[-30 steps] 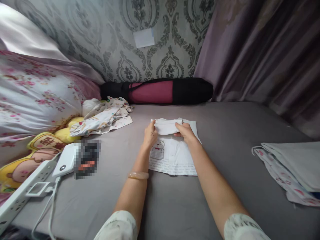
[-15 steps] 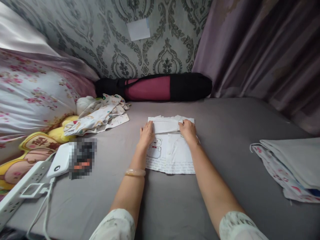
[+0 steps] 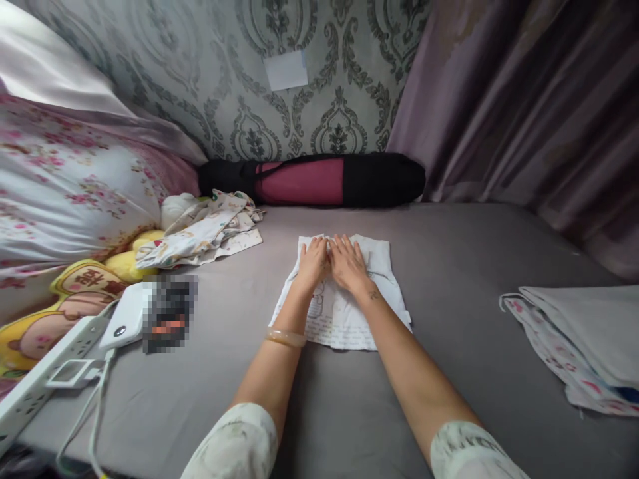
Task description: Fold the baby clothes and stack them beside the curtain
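A white children's shirt (image 3: 349, 336) with a printed bear and rows of small lettering lies on the grey bed sheet in the middle. Its far part is folded over toward me. My left hand (image 3: 315, 261) rests flat on the folded part, fingers stretched away from me. Right beside it, my right hand (image 3: 347, 263) also lies flat on the cloth with its fingers spread. The two hands almost touch at the fingertips and cover part of the bear print. Neither holds anything.
Crumpled patterned clothes (image 3: 210, 233) lie at the left, near plush toys (image 3: 74, 299), a power strip (image 3: 50, 366) and a white power bank (image 3: 127, 316). Folded cloths (image 3: 574, 332) lie at the right. A black and pink long bag (image 3: 299, 181) lies along the wall.
Both hands have let go of the folded part's edges, moved inward to the middle and flattened out on it. The shirt's lower sides now spread wider. The view has shifted slightly.
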Tool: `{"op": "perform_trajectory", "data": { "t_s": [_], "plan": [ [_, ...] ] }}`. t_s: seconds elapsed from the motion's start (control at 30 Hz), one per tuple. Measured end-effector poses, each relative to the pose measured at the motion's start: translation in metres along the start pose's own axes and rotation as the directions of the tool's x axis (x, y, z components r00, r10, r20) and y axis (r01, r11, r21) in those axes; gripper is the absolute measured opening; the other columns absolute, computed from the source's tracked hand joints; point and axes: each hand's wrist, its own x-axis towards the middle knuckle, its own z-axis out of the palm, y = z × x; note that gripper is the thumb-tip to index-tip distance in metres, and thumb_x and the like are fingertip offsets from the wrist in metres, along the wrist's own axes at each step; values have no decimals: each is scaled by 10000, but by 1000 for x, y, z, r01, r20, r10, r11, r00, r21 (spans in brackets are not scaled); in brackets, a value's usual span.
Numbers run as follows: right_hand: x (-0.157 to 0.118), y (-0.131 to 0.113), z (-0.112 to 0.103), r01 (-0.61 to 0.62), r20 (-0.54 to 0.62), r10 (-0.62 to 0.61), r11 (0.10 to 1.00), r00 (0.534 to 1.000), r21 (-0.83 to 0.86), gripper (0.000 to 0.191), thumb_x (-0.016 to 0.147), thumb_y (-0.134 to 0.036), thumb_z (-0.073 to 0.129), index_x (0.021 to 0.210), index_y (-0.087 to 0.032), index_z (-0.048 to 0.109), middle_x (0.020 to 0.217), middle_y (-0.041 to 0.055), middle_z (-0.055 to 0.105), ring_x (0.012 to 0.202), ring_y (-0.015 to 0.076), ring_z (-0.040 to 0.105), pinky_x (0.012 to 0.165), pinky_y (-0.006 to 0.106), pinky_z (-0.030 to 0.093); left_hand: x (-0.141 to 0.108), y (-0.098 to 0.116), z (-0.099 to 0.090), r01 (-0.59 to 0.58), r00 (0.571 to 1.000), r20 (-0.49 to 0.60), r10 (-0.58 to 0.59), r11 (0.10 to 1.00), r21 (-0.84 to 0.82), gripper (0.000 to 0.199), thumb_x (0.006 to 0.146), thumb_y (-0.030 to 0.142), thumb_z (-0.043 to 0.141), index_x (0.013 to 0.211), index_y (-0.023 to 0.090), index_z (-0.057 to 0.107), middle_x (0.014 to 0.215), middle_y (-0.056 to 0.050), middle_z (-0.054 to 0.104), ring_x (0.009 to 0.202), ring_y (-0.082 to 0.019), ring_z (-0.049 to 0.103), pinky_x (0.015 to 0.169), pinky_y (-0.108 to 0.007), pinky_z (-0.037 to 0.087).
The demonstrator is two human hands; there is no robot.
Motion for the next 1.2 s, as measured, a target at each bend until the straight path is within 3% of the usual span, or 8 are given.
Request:
{"op": "perform_trajectory", "data": {
  "t_s": [0.3, 0.6, 0.8, 0.97, 1.07, 1.2],
  "plan": [
    [-3, 2, 10, -32, 95, 30, 999, 995, 20, 548, 971, -286, 270, 1479, -114, 383, 1555, 62, 333, 1457, 225, 198, 1189, 418, 61, 11, -20, 23, 41, 998, 38, -43, 998, 50, 454, 1000, 310, 278, 1408, 185, 433, 1498, -128, 426, 1419, -264, 327, 1157, -491, 216],
    [-3, 5, 11, -36, 107, 32, 999, 994, 39, 549, 976, -288, 260, 1487, -118, 368, 1554, 63, 335, 1446, 219, 235, 1189, 407, 57, 7, -16, 22, 81, 994, 56, -89, 989, 120, 497, 990, 330, 275, 1445, 185, 412, 1537, -125, 363, 1441, -269, 285, 1169, -479, 200],
    [-4, 10, 4, -111, 31, 111, 994, 993, -3, 566, 984, -318, 273, 1497, -88, 336, 1572, 97, 286, 1464, 256, 165, 1183, 457, 50, 3, -17, 22, 77, 994, -85, -62, 980, 185, 566, 986, 413, 256, 1444, 121, 417, 1517, -163, 385, 1454, -303, 239, 1186, -537, 30],
    [-4, 16, 12, -158, 66, 158, 987, 985, -1, 566, 992, -339, 258, 1487, -83, 355, 1556, 108, 325, 1455, 266, 190, 1176, 457, 98, 4, -21, 29, 174, 984, -7, -176, 970, 168, 642, 978, 480, 237, 1458, 79, 382, 1539, -202, 320, 1461, -305, 219, 1185, -526, 90],
    [-4, 17, 13, -157, 68, 157, 988, 985, -6, 565, 992, -344, 261, 1488, -90, 354, 1559, 101, 319, 1457, 261, 187, 1178, 448, 96, 5, -21, 30, 181, 983, -5, -182, 969, 166, 638, 976, 489, 235, 1461, 101, 381, 1545, -191, 314, 1464, -297, 214, 1183, -533, 94],
    [-3, 19, 8, -174, 61, 174, 985, 983, 2, 560, 998, -343, 239, 1493, -102, 344, 1567, 100, 300, 1460, 246, 186, 1178, 422, 108, 5, -22, 26, 170, 981, -120, -153, 976, 139, 605, 981, 463, 248, 1434, 104, 426, 1512, -188, 379, 1446, -301, 265, 1184, -544, 79]
  ]
}}
